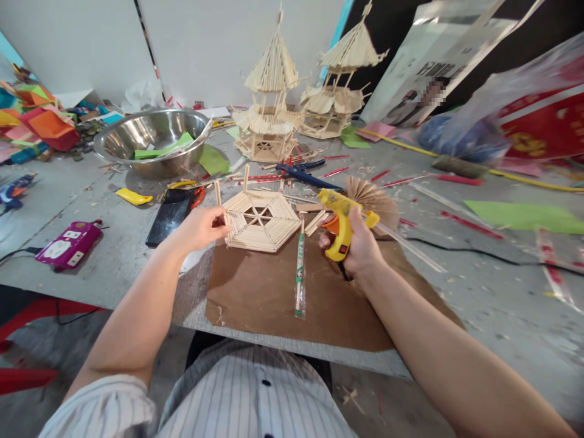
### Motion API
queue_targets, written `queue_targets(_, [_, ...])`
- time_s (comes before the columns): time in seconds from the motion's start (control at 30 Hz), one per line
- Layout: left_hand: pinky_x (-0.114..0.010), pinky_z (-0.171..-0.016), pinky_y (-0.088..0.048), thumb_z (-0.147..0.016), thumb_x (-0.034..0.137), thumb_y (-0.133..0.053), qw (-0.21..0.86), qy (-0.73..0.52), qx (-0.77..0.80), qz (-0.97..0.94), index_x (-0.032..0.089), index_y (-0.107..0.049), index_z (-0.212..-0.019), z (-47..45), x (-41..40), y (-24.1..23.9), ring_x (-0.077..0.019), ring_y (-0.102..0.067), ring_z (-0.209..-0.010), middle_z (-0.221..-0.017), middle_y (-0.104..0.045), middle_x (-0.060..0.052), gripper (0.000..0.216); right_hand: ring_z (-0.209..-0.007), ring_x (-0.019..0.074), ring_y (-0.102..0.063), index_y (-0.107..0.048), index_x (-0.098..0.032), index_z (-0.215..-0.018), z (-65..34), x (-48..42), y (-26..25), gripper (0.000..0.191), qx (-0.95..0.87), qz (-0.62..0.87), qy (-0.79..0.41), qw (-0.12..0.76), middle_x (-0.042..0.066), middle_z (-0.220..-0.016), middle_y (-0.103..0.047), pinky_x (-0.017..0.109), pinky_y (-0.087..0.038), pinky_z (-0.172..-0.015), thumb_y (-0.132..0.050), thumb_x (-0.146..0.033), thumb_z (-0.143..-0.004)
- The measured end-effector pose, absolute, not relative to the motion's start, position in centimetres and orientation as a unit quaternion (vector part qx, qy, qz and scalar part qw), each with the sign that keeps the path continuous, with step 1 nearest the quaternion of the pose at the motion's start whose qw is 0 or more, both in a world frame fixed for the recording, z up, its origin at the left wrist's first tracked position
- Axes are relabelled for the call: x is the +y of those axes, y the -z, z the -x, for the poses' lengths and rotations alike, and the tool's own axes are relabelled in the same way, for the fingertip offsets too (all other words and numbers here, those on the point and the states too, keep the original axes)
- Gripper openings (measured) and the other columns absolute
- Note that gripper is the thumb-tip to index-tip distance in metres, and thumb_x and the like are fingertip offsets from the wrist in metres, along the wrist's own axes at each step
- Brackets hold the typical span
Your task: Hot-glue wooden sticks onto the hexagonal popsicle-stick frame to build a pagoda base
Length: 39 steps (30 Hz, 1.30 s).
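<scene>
A hexagonal base of wooden sticks lies on a brown paper sheet in front of me, with two upright sticks at its far side. My left hand pinches an upright stick at the base's left corner. My right hand is closed around a yellow hot glue gun, its nozzle pointing left toward the base, a glue stick sticking out behind. A wrapped chopstick lies on the paper between my hands.
Two finished stick pagodas stand behind. A steel bowl with green paper, a black phone, a purple power strip, blue scissors, loose sticks and coloured paper litter the grey table. A black cord runs right.
</scene>
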State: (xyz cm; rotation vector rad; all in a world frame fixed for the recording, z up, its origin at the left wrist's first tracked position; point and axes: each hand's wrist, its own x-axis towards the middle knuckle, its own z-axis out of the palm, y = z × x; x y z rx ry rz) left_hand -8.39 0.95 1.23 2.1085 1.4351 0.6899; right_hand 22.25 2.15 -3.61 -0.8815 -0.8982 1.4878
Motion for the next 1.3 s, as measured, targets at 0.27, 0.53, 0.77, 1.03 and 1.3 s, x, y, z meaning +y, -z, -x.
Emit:
queue_targets(0.27, [-0.025,-0.059,-0.04,-0.072,0.029,-0.059,0.247,-0.254,0.527,-0.773,0.015,-0.053,-0.068,8.39,0.98,-1.2,-0.0122,-0.054,-0.062,-0.064,-0.058,-0.001,0.015,-0.039,0.0075,-0.05,-0.055,-0.021,-0.071,-22.16,2.12,3.53,0.047,-0.377,0.377,-0.631,0.564,-0.001,-0.067,-0.061,0.022,-0.04,-0.036,-0.052,-0.067,-0.066])
queue_targets(0.53, [-0.025,-0.059,-0.04,-0.072,0.029,-0.058,0.245,-0.251,0.526,-0.775,0.015,-0.054,-0.068,8.4,0.99,-1.23,-0.0123,-0.054,-0.062,-0.064,-0.058,-0.001,0.015,-0.039,0.0072,-0.049,-0.055,-0.02,-0.069,-22.16,2.08,3.54,0.048,-0.372,0.377,-0.634,0.564,-0.002,-0.068,-0.061,0.022,-0.04,-0.037,-0.055,-0.068,-0.063])
queue_targets(0.77, [-0.025,-0.059,-0.04,-0.072,0.028,-0.058,0.248,-0.25,0.53,-0.772,0.014,-0.053,-0.068,8.28,0.9,-1.39,-0.012,-0.053,-0.061,-0.063,-0.058,-0.001,0.015,-0.04,0.0069,-0.049,-0.054,-0.02,-0.07,-22.18,2.07,3.56,0.048,-0.381,0.375,-0.632,0.561,-0.001,-0.068,-0.06,0.022,-0.04,-0.037,-0.052,-0.068,-0.066])
queue_targets(1.03, [-0.024,-0.058,-0.039,-0.072,0.03,-0.058,0.25,-0.252,0.522,-0.776,0.015,-0.053,-0.068,8.38,0.93,-1.32,-0.0121,-0.053,-0.062,-0.064,-0.057,0.0,0.017,-0.04,0.0074,-0.049,-0.053,-0.021,-0.07,-22.21,2.06,3.56,0.047,-0.392,0.378,-0.627,0.557,-0.001,-0.069,-0.06,0.023,-0.04,-0.036,-0.049,-0.068,-0.068])
queue_targets(1.3, [-0.025,-0.058,-0.039,-0.072,0.031,-0.058,0.247,-0.245,0.53,-0.773,0.015,-0.052,-0.068,8.28,0.85,-1.53,-0.0124,-0.052,-0.062,-0.063,-0.056,-0.001,0.017,-0.039,0.0074,-0.049,-0.054,-0.02,-0.069,-22.1,2.01,3.51,0.048,-0.384,0.381,-0.624,0.564,0.0,-0.068,-0.06,0.023,-0.039,-0.036,-0.05,-0.068,-0.067])
